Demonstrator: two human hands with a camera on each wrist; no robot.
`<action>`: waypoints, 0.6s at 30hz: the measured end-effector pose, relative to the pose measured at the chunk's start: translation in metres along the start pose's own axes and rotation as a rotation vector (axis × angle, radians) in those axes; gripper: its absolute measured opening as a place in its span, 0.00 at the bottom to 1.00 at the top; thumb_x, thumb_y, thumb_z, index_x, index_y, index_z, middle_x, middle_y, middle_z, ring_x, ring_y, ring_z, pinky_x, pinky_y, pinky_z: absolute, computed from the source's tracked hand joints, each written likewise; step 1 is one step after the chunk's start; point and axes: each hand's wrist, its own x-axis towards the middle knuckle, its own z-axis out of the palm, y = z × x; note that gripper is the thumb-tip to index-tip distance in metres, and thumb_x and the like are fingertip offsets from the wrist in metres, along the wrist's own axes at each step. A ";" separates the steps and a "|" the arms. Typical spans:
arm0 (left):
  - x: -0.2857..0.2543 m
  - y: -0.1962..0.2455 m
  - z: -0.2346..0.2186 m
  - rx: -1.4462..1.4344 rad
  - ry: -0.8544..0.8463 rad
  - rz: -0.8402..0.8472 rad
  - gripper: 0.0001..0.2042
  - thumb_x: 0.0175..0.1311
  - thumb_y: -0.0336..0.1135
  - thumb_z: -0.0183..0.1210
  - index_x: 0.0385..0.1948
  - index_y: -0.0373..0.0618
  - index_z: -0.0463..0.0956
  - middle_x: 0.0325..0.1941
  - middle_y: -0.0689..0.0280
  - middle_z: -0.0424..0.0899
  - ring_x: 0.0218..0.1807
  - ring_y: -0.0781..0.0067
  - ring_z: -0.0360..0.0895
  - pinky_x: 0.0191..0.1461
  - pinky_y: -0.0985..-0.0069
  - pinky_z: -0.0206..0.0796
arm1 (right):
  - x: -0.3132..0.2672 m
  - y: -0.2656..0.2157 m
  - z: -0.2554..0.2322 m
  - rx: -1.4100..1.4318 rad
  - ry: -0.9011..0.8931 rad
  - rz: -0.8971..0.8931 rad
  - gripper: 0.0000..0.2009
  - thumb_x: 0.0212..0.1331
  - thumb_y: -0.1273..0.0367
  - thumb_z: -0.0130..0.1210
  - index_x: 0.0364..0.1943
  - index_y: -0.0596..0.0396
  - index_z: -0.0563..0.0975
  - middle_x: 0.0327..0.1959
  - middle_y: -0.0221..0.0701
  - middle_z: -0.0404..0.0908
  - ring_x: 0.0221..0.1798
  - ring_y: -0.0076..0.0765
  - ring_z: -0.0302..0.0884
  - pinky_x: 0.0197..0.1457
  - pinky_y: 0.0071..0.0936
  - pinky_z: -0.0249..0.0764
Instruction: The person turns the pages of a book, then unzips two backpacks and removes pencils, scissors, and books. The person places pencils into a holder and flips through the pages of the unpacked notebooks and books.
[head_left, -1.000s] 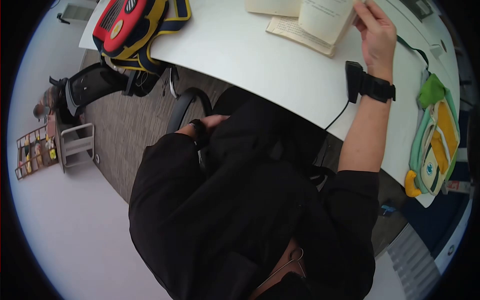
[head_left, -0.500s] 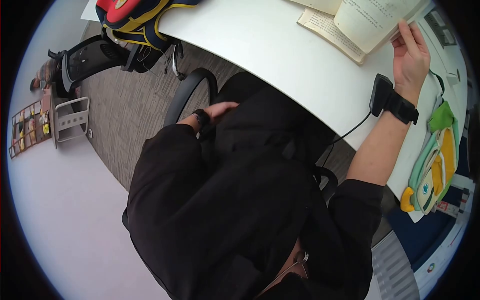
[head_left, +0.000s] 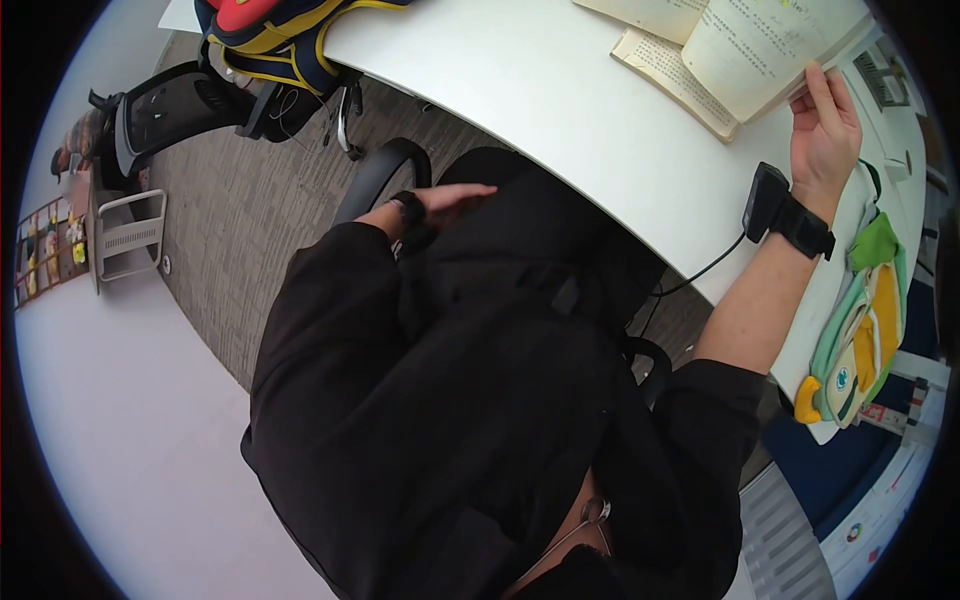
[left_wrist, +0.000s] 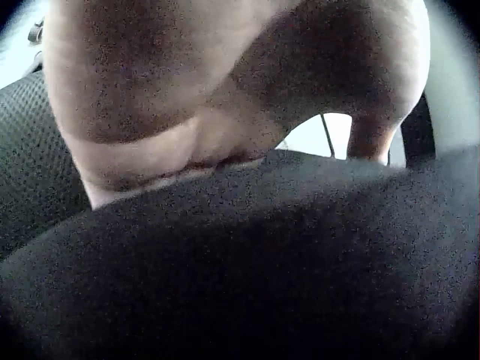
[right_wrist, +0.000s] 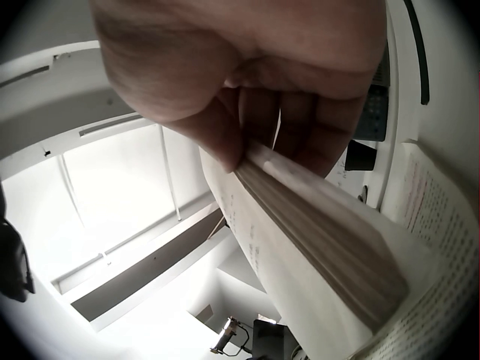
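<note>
An open book (head_left: 745, 55) with printed pages lies at the top right of the head view, on the white table (head_left: 560, 110). My right hand (head_left: 826, 135) pinches the outer edge of its pages; in the right wrist view the thumb and fingers of that hand (right_wrist: 247, 67) hold a thick bundle of pages (right_wrist: 322, 255) raised from the rest. My left hand (head_left: 455, 198) rests on the dark clothing over my lap, fingers extended, holding nothing. In the left wrist view that hand (left_wrist: 225, 82) lies against the black cloth (left_wrist: 240, 262), its fingertips hidden.
A red, navy and yellow bag (head_left: 290, 40) sits at the table's left end. A green and yellow bag (head_left: 862, 330) lies at the right edge. A black cable (head_left: 710, 268) hangs from the right wrist device over the table edge. An office chair (head_left: 170, 110) stands left.
The head view has shifted, so the table and bags sit differently in it. My right hand keeps its hold on the pages, and the book appears more fully. The left hand's fingers look straighter on the lap.
</note>
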 end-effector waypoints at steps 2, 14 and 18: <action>-0.002 0.008 -0.026 0.021 -0.160 -0.035 0.23 0.63 0.61 0.54 0.30 0.47 0.79 0.30 0.65 0.83 0.28 0.76 0.79 0.34 0.79 0.72 | -0.002 -0.002 0.004 -0.008 0.034 0.002 0.14 0.61 0.75 0.57 0.50 0.68 0.77 0.45 0.36 0.81 0.45 0.30 0.78 0.53 0.28 0.72; -0.152 0.078 0.114 -0.052 -0.415 0.725 0.17 0.74 0.45 0.41 0.39 0.39 0.72 0.41 0.57 0.78 0.52 0.57 0.76 0.59 0.65 0.68 | -0.006 -0.005 0.002 -0.081 -0.011 -0.026 0.13 0.61 0.73 0.58 0.48 0.67 0.78 0.41 0.32 0.82 0.41 0.25 0.76 0.49 0.23 0.70; -0.171 0.101 0.124 -0.212 -0.483 0.885 0.18 0.74 0.45 0.39 0.49 0.39 0.68 0.53 0.51 0.73 0.67 0.48 0.63 0.71 0.58 0.56 | -0.007 -0.006 -0.001 -0.120 -0.098 -0.039 0.13 0.62 0.71 0.57 0.48 0.66 0.78 0.40 0.30 0.82 0.40 0.22 0.76 0.47 0.21 0.71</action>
